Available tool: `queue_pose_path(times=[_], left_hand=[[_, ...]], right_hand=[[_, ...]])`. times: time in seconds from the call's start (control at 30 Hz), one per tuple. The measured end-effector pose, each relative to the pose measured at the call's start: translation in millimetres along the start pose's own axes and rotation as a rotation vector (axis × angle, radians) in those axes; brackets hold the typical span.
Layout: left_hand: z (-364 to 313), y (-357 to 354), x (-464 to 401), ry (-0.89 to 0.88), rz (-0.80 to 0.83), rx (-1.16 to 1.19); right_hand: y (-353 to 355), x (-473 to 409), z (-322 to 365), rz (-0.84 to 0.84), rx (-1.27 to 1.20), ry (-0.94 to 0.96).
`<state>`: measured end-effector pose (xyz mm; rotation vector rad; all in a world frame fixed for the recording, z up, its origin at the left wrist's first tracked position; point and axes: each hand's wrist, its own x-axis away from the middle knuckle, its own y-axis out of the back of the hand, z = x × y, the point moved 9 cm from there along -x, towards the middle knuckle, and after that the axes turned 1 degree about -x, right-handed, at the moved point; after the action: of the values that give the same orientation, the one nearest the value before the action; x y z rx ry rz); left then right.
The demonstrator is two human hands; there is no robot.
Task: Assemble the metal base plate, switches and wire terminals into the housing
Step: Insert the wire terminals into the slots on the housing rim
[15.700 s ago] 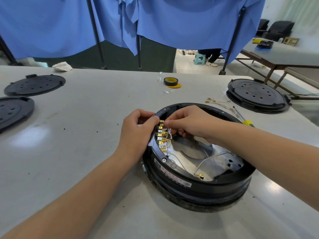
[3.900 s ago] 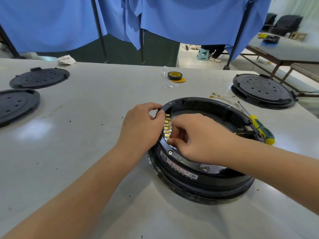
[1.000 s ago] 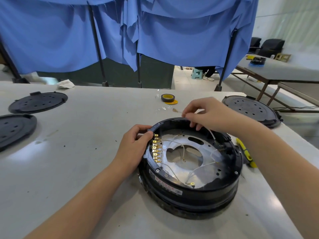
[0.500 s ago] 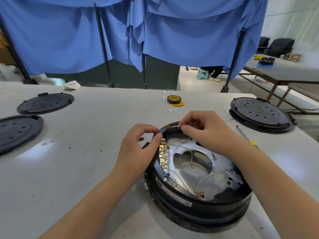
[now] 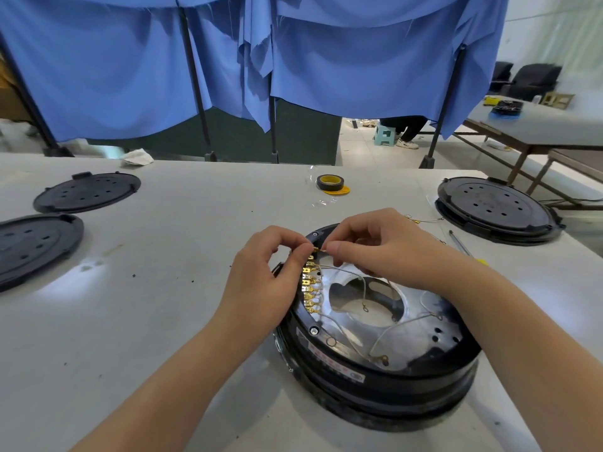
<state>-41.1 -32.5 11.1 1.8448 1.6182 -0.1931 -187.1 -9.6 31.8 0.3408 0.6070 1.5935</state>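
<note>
A round black housing point(image 5: 375, 383) lies on the grey table in front of me, with a shiny metal base plate point(image 5: 421, 340) inside it. A row of several brass terminals point(image 5: 309, 290) lines its left inner rim, and thin white wires point(image 5: 349, 274) trail across the plate. My left hand point(image 5: 264, 278) rests against the housing's left rim, its thumb and forefinger pinching the tip of a brass wire terminal point(image 5: 316, 250) at the top of the row. My right hand point(image 5: 381, 249) pinches the same terminal's wire end from the right.
Two black round lids point(image 5: 86, 192) point(image 5: 31, 246) lie at the left and another housing point(image 5: 496, 207) at the right. A roll of yellow tape point(image 5: 331, 183) sits at the back middle. Loose wires point(image 5: 424, 220) and a screwdriver point(image 5: 463, 249) lie behind my right forearm.
My right hand fetched a loose wire from the right and brought its terminal to the top of the terminal row. My left hand lifted its fingers from the rim and took the terminal's tip.
</note>
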Motion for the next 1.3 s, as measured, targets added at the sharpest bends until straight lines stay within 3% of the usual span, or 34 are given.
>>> queue_pose_path(times=[0.13, 0.33, 0.47, 0.63, 0.7, 0.8, 0.9, 0.97, 1.3], left_hand=[[-17, -3, 5, -0.175, -0.010, -0.074], [-21, -2, 5, -0.206, -0.024, -0.044], [-13, 2, 2, -0.133, -0.036, 0.013], [12, 0, -1, 0.026, -0.025, -0.001], [17, -2, -2, 0.051, -0.015, -0.004], [21, -3, -2, 0.044, -0.009, -0.026], [22, -2, -3, 0.018, 0.000, -0.052], [23, -3, -3, 0.009, 0.001, -0.057], [23, -4, -4, -0.015, -0.011, -0.049]], right_hand=[[-4, 1, 4, 0.019, 0.038, -0.003], [-2, 3, -1, 0.027, -0.008, -0.102], [12, 8, 7, -0.005, -0.138, -0.140], [34, 13, 21, -0.161, -0.321, -0.062], [38, 11, 24, -0.235, -0.254, 0.017], [36, 5, 32, -0.298, 0.154, 0.168], [20, -7, 27, -0.193, 0.579, 0.241], [10, -13, 15, -0.102, 0.706, 0.243], [-4, -20, -24, -0.076, 0.351, -0.011]])
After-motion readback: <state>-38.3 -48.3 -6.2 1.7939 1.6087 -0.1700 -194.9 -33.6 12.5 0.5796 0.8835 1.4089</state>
